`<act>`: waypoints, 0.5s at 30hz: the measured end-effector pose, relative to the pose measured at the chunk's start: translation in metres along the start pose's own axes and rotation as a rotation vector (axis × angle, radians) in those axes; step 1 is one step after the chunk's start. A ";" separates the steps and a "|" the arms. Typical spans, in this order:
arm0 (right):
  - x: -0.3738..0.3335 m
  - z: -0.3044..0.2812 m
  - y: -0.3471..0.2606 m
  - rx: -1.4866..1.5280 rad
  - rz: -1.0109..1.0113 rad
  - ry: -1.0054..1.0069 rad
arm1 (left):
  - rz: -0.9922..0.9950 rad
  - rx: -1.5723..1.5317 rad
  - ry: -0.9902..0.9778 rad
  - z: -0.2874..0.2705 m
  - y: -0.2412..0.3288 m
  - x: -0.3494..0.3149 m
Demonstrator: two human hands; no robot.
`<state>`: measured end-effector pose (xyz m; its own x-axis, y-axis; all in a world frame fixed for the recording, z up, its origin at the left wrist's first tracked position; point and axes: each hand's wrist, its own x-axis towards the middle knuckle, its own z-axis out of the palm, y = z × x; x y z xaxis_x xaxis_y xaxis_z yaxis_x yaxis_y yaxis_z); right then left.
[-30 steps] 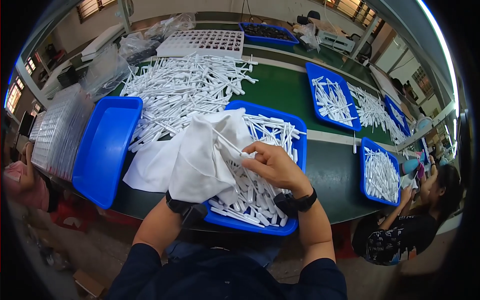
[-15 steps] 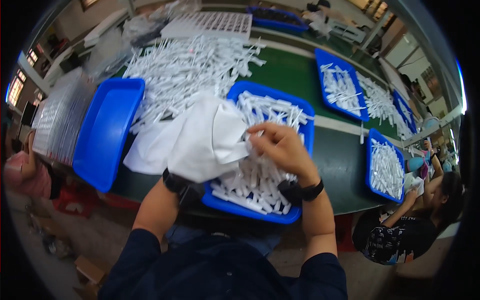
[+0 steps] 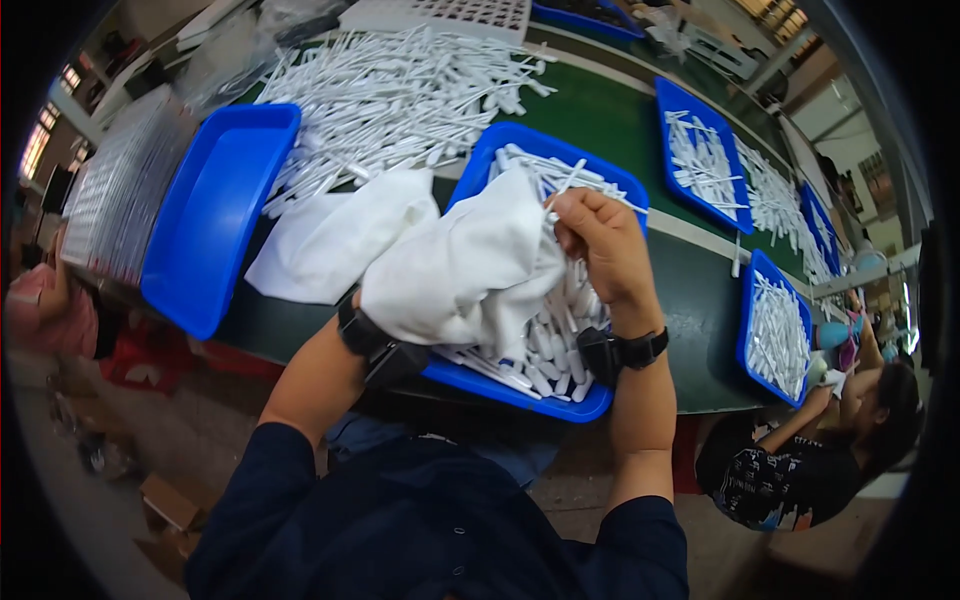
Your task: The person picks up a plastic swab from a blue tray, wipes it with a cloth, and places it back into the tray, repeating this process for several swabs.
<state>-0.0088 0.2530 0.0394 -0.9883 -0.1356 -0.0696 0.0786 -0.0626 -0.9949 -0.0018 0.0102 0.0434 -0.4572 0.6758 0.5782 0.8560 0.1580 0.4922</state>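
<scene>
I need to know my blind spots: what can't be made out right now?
Head view:
Left hand's grip: hidden beneath the draped white cloth.
Floor of the front blue rectangular tray: covered by slim white sticks and cloth.
Far end of the white holed tray: cut off by the upper edge.
Right hand: whether it holds stick or cloth, too blurred.

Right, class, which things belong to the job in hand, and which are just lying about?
Job in hand:
white cloth
white sticks
blue tray partly under the cloth

Seemingly just lying about:
cardboard box
clear plastic wrapping
white holed tray
</scene>
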 end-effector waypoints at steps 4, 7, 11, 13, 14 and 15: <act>-0.001 0.005 0.001 0.090 0.013 -0.062 | 0.016 0.035 -0.033 -0.003 0.002 0.004; -0.003 0.009 0.001 0.012 -0.120 -0.051 | 0.012 0.066 -0.045 -0.005 0.005 0.007; -0.008 0.020 -0.004 -0.086 -0.281 0.001 | -0.028 0.131 -0.049 -0.009 0.009 0.008; -0.010 0.023 -0.005 -0.031 -0.272 0.016 | -0.064 0.177 -0.046 -0.008 0.012 0.009; -0.011 0.023 -0.005 0.026 -0.254 0.039 | -0.083 0.201 -0.043 -0.007 0.013 0.009; -0.011 0.024 -0.006 0.085 -0.235 0.058 | -0.106 0.226 -0.041 -0.007 0.015 0.009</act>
<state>0.0049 0.2311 0.0478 -0.9864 -0.0509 0.1561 -0.1456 -0.1689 -0.9748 0.0053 0.0134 0.0600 -0.5411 0.6747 0.5020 0.8381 0.3832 0.3883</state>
